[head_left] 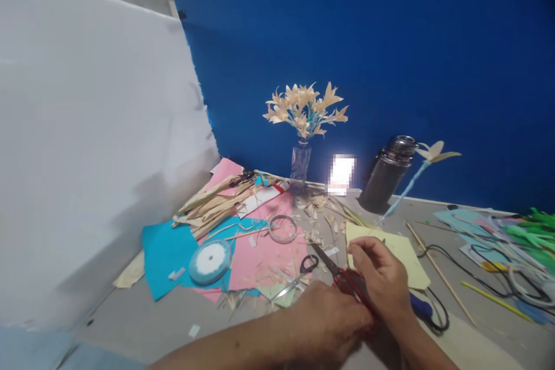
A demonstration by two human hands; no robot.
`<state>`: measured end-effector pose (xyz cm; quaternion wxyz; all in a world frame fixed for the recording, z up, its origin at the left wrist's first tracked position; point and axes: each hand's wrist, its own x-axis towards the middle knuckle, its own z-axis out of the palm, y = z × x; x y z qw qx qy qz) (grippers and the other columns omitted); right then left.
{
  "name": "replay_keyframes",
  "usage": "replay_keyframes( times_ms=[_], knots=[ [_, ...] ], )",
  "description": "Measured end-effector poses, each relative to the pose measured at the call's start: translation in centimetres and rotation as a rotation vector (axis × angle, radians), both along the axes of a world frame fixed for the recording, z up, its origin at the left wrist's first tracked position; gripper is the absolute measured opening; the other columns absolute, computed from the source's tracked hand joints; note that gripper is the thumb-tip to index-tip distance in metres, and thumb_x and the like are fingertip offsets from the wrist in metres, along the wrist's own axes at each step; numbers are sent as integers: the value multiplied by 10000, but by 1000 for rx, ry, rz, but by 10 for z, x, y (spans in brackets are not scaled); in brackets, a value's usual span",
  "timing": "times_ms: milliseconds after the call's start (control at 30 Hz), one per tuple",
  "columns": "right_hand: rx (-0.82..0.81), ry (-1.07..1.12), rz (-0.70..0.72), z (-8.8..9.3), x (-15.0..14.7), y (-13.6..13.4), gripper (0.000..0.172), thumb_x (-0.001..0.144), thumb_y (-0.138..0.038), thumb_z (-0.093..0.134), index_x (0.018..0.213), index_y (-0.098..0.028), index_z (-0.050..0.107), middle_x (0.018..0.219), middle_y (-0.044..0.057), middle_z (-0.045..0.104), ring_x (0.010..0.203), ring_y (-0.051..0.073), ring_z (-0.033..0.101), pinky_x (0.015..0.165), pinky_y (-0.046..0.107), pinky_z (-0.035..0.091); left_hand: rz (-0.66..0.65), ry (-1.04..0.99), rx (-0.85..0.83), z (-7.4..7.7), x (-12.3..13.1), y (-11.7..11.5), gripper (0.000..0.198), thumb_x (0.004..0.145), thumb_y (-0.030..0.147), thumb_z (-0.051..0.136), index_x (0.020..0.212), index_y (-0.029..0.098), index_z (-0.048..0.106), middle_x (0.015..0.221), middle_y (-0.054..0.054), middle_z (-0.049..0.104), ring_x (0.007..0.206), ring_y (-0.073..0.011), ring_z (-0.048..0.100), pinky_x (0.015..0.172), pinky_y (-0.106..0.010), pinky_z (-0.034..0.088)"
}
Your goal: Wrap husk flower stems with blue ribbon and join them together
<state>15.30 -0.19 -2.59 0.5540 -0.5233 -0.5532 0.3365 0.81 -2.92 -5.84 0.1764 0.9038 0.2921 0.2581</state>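
My left hand (329, 319) reaches in from the lower left, fingers curled around the handles of red scissors (353, 286). Their dark blades point up and to the left. Close beside it, my right hand (384, 272) is closed with thumb and fingertips pinched. A handmade flower (437, 154), with cream petals and a stem wrapped in pale blue, rises tilted above that hand; the grip on its thin lower end is partly hidden. Under the right hand lies yellow paper (411, 257). Another pair of scissors (292, 285) with black handles rests left of my hands.
A glass vase (300, 165) of cream flowers stands at the back, with a dark thermos (385, 176) right of it. Ribbon spool (211, 262), tape roll (282, 228), dried husks (217, 202) and pink paper (260, 269) lie leftward. Green pipe cleaners (531, 237) lie right.
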Motion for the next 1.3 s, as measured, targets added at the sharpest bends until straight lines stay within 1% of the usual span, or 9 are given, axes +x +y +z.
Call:
replay_keyframes(
  times_ms=[100, 233, 300, 400, 633, 833, 1033, 1100, 1300],
  knots=[
    [15, -70, 20, -4, 3, 5, 285, 811, -478, 657, 801, -194, 652, 738, 56, 667, 650, 199, 596, 594, 287, 490, 227, -134, -86, 10, -18, 20, 126, 721, 160, 716, 740, 283, 697, 600, 3, 634, 516, -168, 532, 544, -258, 317],
    [22, -144, 93, -9, 3, 5, 250, 850, -438, 629, 807, -192, 654, 742, 44, 663, 660, 193, 587, 623, 286, 473, 1013, 125, -152, 43, -75, 70, 185, 922, 259, 520, 870, 229, 696, 863, -85, 721, 800, -228, 663, 715, -283, 428],
    [36, -177, 150, -9, 2, 4, 238, 866, -418, 616, 800, -192, 650, 734, 38, 654, 658, 189, 580, 628, 286, 461, 1168, 181, -156, 53, -100, 92, 265, 948, 283, 462, 1017, 152, 682, 981, -187, 713, 937, -299, 667, 790, -348, 448],
    [32, -214, 218, -10, 1, 3, 233, 891, -400, 587, 805, -191, 643, 735, 33, 649, 659, 186, 573, 628, 287, 443, 1265, 247, -194, 48, -121, 111, 304, 924, 230, 457, 1031, 51, 678, 1004, -286, 698, 980, -365, 671, 803, -408, 464],
    [33, -281, 266, -10, -2, 2, 188, 884, -329, 564, 787, -191, 646, 716, 21, 650, 662, 182, 568, 633, 286, 423, 1300, 218, -203, 17, -126, 115, 291, 856, 161, 482, 1005, 28, 693, 1040, -310, 693, 1010, -379, 668, 801, -415, 481],
    [38, -314, 278, -14, -3, 6, 154, 873, -288, 556, 781, -192, 635, 717, 6, 647, 661, 171, 562, 633, 276, 411, 1268, -23, -138, 25, -131, 118, 178, 815, 167, 500, 803, 117, 671, 825, -178, 707, 871, -300, 679, 754, -357, 475],
    [116, -385, 285, -18, -5, 6, 130, 898, -245, 550, 807, -195, 627, 780, 15, 666, 721, 172, 586, 682, 280, 421, 950, -428, -99, 47, -97, 90, 223, 885, 369, 485, 856, 186, 609, 681, 9, 618, 625, -142, 586, 614, -235, 471],
    [137, -390, 294, -18, -6, 5, 113, 900, -213, 553, 818, -198, 630, 796, 13, 674, 743, 170, 600, 701, 276, 427, 680, -773, -227, 50, -80, 75, 209, 835, 389, 601, 873, 184, 615, 700, 13, 617, 597, -128, 551, 593, -237, 465],
    [184, -440, 326, -24, -6, 5, 107, 914, -199, 572, 837, -206, 645, 815, 15, 685, 772, 171, 626, 721, 273, 439, 460, -796, -302, 50, -46, 43, 93, 807, 248, 671, 744, 180, 660, 781, -14, 667, 759, -149, 609, 720, -255, 476]
  ],
)
